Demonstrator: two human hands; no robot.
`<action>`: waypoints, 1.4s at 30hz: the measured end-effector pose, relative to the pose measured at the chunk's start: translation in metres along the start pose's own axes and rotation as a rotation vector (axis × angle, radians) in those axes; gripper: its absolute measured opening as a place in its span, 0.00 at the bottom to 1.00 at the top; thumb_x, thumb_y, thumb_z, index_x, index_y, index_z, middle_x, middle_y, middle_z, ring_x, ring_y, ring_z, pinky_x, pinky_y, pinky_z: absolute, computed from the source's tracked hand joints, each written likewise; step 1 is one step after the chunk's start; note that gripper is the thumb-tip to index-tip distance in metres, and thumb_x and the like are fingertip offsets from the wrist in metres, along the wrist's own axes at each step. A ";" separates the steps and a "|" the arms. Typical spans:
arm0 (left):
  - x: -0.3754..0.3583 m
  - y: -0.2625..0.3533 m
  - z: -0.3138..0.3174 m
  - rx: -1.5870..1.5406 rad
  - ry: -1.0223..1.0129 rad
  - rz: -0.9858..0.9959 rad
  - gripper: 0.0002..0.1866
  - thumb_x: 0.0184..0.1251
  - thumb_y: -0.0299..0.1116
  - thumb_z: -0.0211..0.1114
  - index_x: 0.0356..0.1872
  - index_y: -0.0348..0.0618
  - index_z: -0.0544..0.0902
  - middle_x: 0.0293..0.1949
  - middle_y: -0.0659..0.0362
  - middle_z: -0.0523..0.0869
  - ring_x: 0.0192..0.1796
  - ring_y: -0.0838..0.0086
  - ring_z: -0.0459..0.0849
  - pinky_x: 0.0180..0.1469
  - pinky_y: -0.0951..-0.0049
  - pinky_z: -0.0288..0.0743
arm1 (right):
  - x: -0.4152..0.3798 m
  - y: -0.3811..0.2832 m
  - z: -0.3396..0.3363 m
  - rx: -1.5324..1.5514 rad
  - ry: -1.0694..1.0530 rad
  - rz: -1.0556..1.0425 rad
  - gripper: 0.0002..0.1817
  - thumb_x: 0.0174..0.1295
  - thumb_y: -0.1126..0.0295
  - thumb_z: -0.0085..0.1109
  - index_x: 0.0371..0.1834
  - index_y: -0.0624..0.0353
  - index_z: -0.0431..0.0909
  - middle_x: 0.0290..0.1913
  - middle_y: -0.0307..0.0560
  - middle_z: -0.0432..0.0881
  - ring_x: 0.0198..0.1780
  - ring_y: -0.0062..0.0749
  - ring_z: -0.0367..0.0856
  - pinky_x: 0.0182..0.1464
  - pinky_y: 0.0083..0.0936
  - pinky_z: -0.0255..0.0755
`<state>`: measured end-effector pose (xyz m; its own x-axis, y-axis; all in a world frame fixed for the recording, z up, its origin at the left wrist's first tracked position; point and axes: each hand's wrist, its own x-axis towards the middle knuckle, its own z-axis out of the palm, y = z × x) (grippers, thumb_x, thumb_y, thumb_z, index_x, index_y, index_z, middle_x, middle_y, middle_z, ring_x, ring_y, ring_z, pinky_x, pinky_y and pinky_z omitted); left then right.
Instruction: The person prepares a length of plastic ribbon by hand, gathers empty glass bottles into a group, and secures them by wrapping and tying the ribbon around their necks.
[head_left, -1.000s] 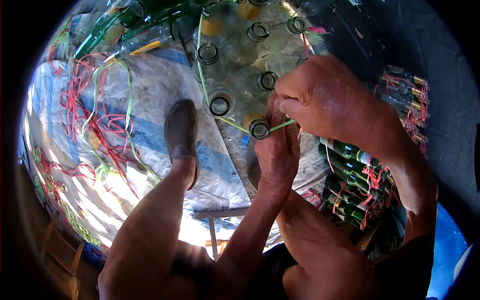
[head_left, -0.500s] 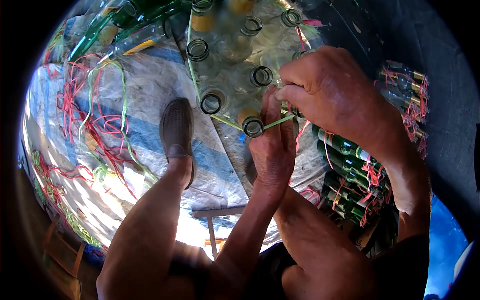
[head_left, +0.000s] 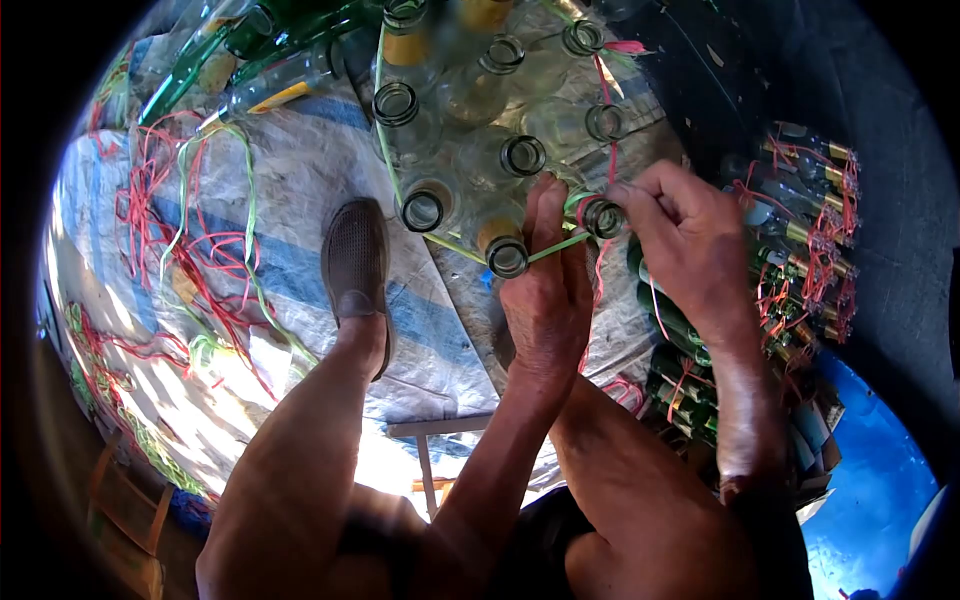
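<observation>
A bundle of clear glass bottles (head_left: 470, 150) stands upright before me, mouths up, with a green plastic string (head_left: 388, 150) running round their necks. My left hand (head_left: 545, 300) reaches up between two front bottles, fingers close together and closed at the green string, which crosses them. My right hand (head_left: 690, 225) is at the right front bottle neck (head_left: 602, 217). Its thumb and index finger pinch a pink plastic string (head_left: 613, 165) that runs along the bundle's right side. Parts of the left fingertips are hidden among the bottles.
Tangled pink and green strings (head_left: 200, 240) lie on the white and blue tarp (head_left: 300, 220). Green bottles (head_left: 285, 30) lie at upper left. Tied bottle bundles (head_left: 800, 240) lie at right, near a blue basin (head_left: 870, 480). My shoe (head_left: 355, 255) rests left of the bundle.
My right hand has moved down and to the right, from above the right front neck to beside it. That neck and the pink string now show. The left hand has hardly moved.
</observation>
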<state>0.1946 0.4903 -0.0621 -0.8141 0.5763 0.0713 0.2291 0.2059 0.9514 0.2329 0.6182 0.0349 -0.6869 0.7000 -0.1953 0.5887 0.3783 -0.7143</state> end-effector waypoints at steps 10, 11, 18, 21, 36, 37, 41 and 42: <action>0.002 -0.003 0.002 0.018 -0.021 0.000 0.21 0.78 0.20 0.59 0.69 0.31 0.76 0.58 0.45 0.87 0.50 0.61 0.89 0.51 0.66 0.82 | -0.049 0.017 0.044 0.099 0.015 0.041 0.05 0.72 0.74 0.64 0.37 0.63 0.81 0.24 0.38 0.76 0.27 0.17 0.69 0.30 0.22 0.64; 0.003 -0.002 0.001 0.028 -0.022 0.016 0.21 0.78 0.21 0.59 0.69 0.31 0.76 0.57 0.45 0.87 0.50 0.61 0.89 0.51 0.66 0.82 | -0.054 0.017 0.045 0.111 0.016 0.043 0.05 0.72 0.74 0.64 0.38 0.63 0.81 0.25 0.39 0.76 0.28 0.18 0.70 0.30 0.22 0.64; 0.003 0.008 0.000 -0.007 -0.004 -0.022 0.24 0.78 0.25 0.62 0.72 0.32 0.74 0.57 0.47 0.87 0.50 0.63 0.88 0.52 0.68 0.80 | -0.061 0.025 0.054 0.179 0.035 0.040 0.03 0.73 0.74 0.63 0.42 0.63 0.82 0.28 0.42 0.78 0.30 0.23 0.73 0.34 0.23 0.68; -0.002 0.013 -0.002 -0.059 -0.036 -0.113 0.24 0.77 0.24 0.61 0.71 0.31 0.73 0.64 0.39 0.82 0.59 0.50 0.85 0.58 0.62 0.80 | -0.064 0.029 0.059 0.213 0.036 0.043 0.03 0.73 0.75 0.62 0.43 0.63 0.82 0.29 0.43 0.79 0.31 0.26 0.74 0.35 0.23 0.69; -0.024 0.035 -0.014 -0.178 0.033 -0.264 0.16 0.83 0.32 0.60 0.63 0.35 0.82 0.45 0.53 0.91 0.44 0.72 0.88 0.50 0.71 0.80 | -0.103 0.046 0.064 0.327 0.013 0.018 0.07 0.74 0.76 0.59 0.51 0.62 0.82 0.37 0.50 0.84 0.35 0.38 0.81 0.43 0.25 0.77; -0.025 0.035 -0.015 -0.208 0.008 -0.290 0.15 0.83 0.33 0.61 0.61 0.34 0.83 0.44 0.53 0.91 0.43 0.74 0.88 0.50 0.72 0.80 | -0.105 0.049 0.066 0.750 -0.016 0.234 0.09 0.75 0.76 0.59 0.54 0.63 0.81 0.41 0.48 0.84 0.39 0.34 0.82 0.46 0.24 0.76; -0.024 0.041 -0.012 -0.333 0.045 -0.332 0.13 0.82 0.35 0.63 0.52 0.34 0.86 0.37 0.56 0.90 0.40 0.77 0.86 0.45 0.76 0.79 | -0.120 0.082 0.088 1.019 -0.151 0.298 0.13 0.75 0.77 0.58 0.60 0.65 0.80 0.54 0.42 0.83 0.54 0.21 0.80 0.54 0.22 0.74; -0.024 0.043 -0.014 -0.358 0.024 -0.361 0.13 0.82 0.35 0.63 0.50 0.34 0.86 0.35 0.57 0.89 0.39 0.78 0.85 0.43 0.77 0.78 | -0.124 0.083 0.090 0.882 -0.167 0.191 0.13 0.76 0.77 0.57 0.60 0.66 0.79 0.54 0.41 0.83 0.54 0.19 0.79 0.54 0.21 0.74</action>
<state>0.2165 0.4747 -0.0189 -0.8204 0.4995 -0.2783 -0.2633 0.1022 0.9593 0.3287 0.5086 -0.0611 -0.7044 0.5803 -0.4088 0.2074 -0.3825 -0.9004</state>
